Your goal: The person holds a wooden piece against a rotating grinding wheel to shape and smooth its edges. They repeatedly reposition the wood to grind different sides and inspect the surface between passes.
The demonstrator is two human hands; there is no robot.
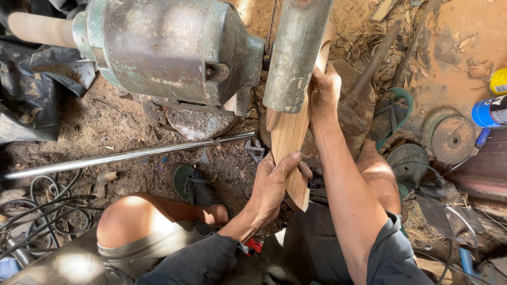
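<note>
Left hand point(274, 182) grips wooden piece point(290, 140) low; right hand point(323, 95) high.

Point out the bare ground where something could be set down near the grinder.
Barest patch: dirt between the motor housing, black plastic sheet and steel rod. Crowded: cables bottom left, discs and cans at right. Left hand and right hand grip the wooden piece centrally.
</note>
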